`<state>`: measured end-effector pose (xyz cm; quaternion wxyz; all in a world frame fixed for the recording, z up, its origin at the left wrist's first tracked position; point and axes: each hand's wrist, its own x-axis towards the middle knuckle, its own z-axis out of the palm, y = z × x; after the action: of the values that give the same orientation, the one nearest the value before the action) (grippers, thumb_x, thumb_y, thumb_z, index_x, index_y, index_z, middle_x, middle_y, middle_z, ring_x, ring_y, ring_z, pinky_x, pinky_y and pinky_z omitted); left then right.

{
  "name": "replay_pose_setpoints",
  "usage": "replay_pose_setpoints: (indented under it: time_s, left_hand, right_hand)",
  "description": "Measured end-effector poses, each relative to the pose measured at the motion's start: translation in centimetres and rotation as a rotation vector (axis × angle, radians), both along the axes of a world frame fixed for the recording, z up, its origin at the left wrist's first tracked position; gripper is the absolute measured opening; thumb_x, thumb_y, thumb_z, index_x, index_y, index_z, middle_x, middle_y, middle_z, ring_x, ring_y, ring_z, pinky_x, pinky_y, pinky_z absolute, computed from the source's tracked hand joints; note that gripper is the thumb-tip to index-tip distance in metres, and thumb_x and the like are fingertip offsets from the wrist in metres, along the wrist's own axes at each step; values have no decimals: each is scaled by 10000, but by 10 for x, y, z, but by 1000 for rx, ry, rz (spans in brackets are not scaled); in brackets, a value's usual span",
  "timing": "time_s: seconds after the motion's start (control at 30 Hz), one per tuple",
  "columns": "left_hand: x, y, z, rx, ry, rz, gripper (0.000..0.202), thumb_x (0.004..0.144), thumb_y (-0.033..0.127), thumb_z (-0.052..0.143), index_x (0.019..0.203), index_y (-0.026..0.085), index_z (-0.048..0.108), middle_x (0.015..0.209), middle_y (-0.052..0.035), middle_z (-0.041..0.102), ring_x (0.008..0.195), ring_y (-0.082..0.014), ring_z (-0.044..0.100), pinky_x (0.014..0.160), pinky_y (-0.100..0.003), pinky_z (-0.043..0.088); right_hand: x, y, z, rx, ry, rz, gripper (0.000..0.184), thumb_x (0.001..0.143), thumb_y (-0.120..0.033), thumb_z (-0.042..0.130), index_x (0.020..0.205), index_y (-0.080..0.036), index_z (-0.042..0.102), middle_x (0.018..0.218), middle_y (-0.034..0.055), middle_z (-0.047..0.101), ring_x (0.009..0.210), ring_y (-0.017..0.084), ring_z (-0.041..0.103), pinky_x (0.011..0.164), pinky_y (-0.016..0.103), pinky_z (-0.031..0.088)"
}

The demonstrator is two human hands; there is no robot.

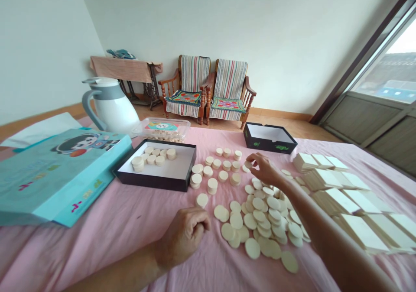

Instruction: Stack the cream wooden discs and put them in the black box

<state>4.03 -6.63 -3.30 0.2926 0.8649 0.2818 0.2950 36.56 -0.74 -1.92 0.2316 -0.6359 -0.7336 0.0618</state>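
Note:
Many pale round wooden discs point(264, 222) lie loose on a pink cloth point(113, 235). Several short stacks of discs point(216, 173) stand in rows beyond them. My right hand point(264, 169) reaches out over the far edge of the pile and pinches one disc point(248, 164) between thumb and fingers. My left hand point(185, 235) rests on the cloth as a loose fist, just left of the pile; nothing shows in it. A black box with a white inside point(182, 170) holds several more stacks of discs point(152, 157).
A second black box point(269, 138) sits farther back. Rows of pale wooden blocks point(344, 196) fill the right side. A turquoise gift bag point(55, 175), a white jug point(108, 105) and a clear plastic tub point(162, 129) stand at left. Two striped armchairs point(211, 90) line the wall.

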Motion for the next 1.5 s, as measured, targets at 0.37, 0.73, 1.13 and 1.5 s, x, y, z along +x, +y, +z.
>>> replay_pose_setpoints:
  time_s: [0.37,0.73,1.13,1.5]
  left_hand:
    - [-1,0,0,5,-6,4,298,601,-52,341,624,148,560,601,5,583,572,-99,529,569,-191,374]
    - [1,0,3,-3,-7,8,288,608,-41,342,612,148,559,591,4,583,569,-101,531,565,-191,379]
    - [2,0,1,9,-16,11,281,607,-44,344,615,148,550,592,5,589,564,-97,535,557,-183,374]
    - [0,1,2,10,-6,4,284,603,-49,344,620,146,549,592,6,586,560,-95,536,564,-185,373]
  right_hand:
    - [3,9,-17,-83,-30,-21,257,682,-91,532,920,-156,605,904,57,609,725,133,581,701,251,435]
    - [-10,-51,30,-272,-226,1,151,700,-179,582,839,-193,638,818,49,636,760,183,580,662,265,385]
    - [-7,-44,10,-208,-269,-76,113,733,-226,561,818,-158,592,797,81,614,744,200,568,637,274,367]
    - [2,6,3,-39,-89,116,401,601,43,415,912,-139,591,871,63,592,794,149,568,732,253,427]
